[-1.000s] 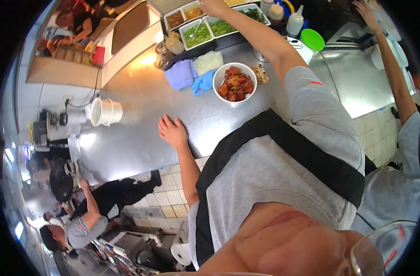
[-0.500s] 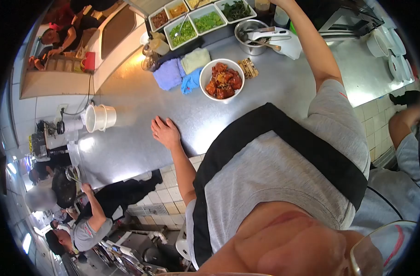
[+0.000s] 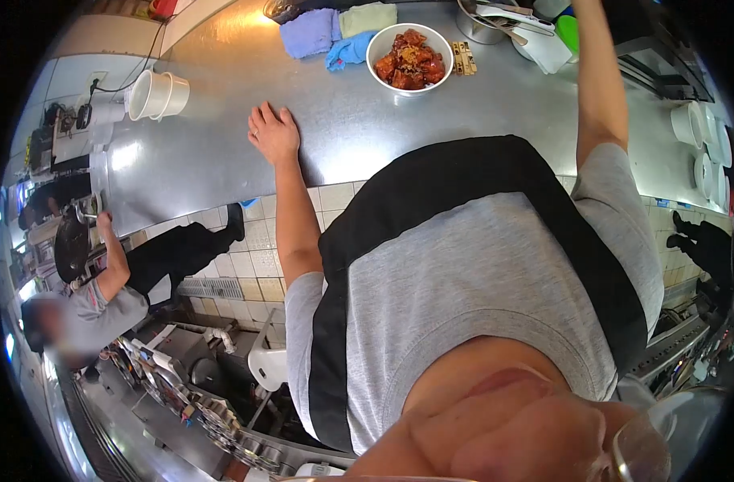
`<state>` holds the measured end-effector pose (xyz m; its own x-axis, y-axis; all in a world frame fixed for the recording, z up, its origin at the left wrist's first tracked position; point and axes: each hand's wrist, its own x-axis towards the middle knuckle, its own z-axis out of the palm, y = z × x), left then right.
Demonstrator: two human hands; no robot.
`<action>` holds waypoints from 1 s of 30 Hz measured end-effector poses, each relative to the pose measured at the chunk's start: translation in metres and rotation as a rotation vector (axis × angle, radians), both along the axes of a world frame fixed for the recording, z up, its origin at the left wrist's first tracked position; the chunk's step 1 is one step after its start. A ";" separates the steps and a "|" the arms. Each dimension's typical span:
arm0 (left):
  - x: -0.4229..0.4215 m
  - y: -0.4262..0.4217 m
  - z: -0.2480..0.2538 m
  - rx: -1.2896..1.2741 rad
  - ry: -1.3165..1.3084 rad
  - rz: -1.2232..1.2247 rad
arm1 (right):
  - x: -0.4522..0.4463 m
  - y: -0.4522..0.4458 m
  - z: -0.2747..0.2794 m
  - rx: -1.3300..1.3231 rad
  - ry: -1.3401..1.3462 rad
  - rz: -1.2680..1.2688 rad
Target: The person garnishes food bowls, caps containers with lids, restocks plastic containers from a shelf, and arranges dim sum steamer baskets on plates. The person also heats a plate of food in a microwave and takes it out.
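Note:
My left hand point(image 3: 273, 132) rests on the steel counter point(image 3: 198, 153), fingers loosely spread and nothing in them. Up and to its right stands a white bowl point(image 3: 410, 91) of glazed reddish-brown food pieces point(image 3: 413, 60) with crumbly topping. My right arm point(image 3: 601, 80) stretches over the counter and leaves the picture at the top, so its hand is hidden. Close to that arm are a metal pot point(image 3: 481, 30) with utensils and a green round object point(image 3: 568, 34). Small printed packets point(image 3: 463, 59) lie beside the bowl.
Folded cloths, purple point(image 3: 309, 34), pale green point(image 3: 368, 19) and blue point(image 3: 349, 51), lie behind the bowl. White tubs point(image 3: 159, 95) stand at the left; stacked white bowls point(image 3: 704, 145) at the right. A co-worker point(image 3: 110, 297) handles a dark pan point(image 3: 72, 245) at far left.
The view has tilted down toward my body, so the counter items sit higher and the ingredient trays are out of sight. My right hand has left the picture. The left stays on the counter.

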<state>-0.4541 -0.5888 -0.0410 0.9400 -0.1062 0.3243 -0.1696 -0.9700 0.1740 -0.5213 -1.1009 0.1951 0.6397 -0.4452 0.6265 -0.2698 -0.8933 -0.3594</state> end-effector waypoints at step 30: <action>-0.011 -0.078 0.031 -0.828 0.178 -0.280 | -0.078 0.103 -0.091 0.155 0.794 0.683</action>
